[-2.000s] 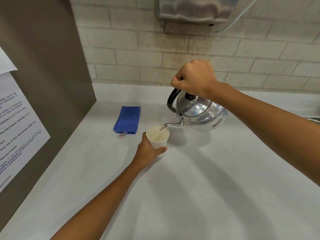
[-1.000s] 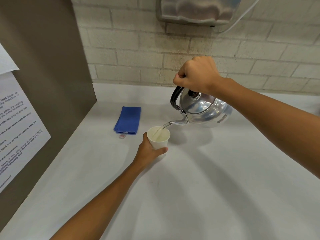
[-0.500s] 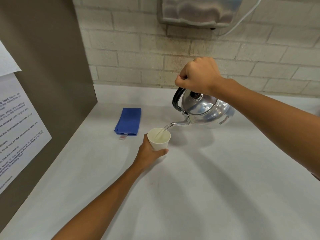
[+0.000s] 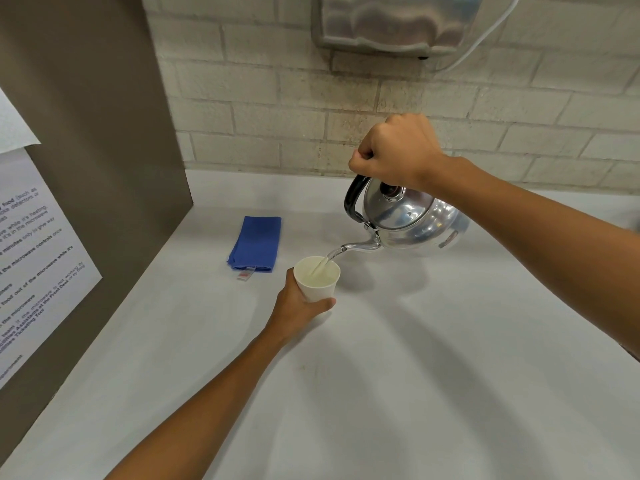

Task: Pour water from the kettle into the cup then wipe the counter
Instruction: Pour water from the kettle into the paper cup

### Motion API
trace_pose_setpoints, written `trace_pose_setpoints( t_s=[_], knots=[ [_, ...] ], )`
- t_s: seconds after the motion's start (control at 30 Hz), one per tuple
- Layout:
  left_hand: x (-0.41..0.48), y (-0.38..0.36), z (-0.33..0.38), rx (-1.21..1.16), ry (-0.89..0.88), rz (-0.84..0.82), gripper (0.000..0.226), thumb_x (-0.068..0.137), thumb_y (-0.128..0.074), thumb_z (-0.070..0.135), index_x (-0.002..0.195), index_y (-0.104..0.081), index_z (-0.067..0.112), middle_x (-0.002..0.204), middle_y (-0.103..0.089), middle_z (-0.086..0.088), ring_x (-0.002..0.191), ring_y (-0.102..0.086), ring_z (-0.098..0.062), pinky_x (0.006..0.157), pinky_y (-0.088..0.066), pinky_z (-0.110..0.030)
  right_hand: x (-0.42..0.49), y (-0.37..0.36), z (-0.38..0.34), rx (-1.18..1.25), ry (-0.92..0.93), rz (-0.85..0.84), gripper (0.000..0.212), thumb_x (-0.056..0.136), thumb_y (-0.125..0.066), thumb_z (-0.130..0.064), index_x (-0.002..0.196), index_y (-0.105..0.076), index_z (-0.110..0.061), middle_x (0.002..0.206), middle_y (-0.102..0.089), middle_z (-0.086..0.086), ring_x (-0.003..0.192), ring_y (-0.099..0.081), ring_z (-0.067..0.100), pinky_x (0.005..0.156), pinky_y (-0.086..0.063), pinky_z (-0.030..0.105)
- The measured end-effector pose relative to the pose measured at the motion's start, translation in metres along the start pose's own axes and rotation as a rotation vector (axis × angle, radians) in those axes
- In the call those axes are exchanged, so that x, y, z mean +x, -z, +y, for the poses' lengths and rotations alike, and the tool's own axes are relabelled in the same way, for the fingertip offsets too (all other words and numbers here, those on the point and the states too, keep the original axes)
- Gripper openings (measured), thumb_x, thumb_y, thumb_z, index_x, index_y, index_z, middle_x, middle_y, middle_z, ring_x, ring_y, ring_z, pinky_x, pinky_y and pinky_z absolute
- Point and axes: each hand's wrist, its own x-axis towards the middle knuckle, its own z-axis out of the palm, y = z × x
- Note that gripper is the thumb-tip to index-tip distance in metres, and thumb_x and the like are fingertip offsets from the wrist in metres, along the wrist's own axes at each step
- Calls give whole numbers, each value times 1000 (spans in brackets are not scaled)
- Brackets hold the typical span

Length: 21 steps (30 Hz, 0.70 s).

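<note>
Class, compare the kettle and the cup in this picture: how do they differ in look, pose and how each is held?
The kettle is shiny metal with a black handle; the cup is plain white. The kettle is tilted with its spout down; the cup stands upright. The right hand grips the kettle from above by its handle; the left hand wraps the cup's side from below. Both are hand-held, joined by the water stream.

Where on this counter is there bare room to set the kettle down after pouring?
Widest bare patch: counter right of the left hand, under the kettle in the right hand. Crowded: between blue cloth and cup.
</note>
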Motion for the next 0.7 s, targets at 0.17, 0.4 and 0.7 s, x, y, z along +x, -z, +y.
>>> trace_pose_setpoints(
  t_s=[0.17, 0.4, 0.7],
  knots=[
    [-1, 0, 2, -11, 1, 2, 80, 64, -81, 29, 125, -30, 25, 113, -44, 9, 100, -45, -12, 60, -36, -6, 1, 1, -1, -3, 2, -7, 44, 77, -48, -20, 41, -22, -20, 39, -17, -7, 39, -13, 11, 46, -11, 20],
    [-2, 1, 3, -14, 13, 7, 79, 63, -82, 28, 123, -31, 25, 112, -46, 8, 100, -47, -14, 64, -37, -9, -1, -3, 1, 25, -8, 2, 44, 77, -48, -18, 41, -22, -19, 39, -17, -6, 39, -13, 11, 46, -12, 20],
    [-3, 0, 6, 9, -11, 28, 80, 63, -82, 28, 124, -32, 22, 112, -45, 8, 101, -45, -12, 68, -38, -12, -7, -25, 14, 180, -138, 35, 46, 76, -51, -20, 37, -26, -17, 36, -22, -6, 37, -18, 10, 44, -18, 20]
  ],
)
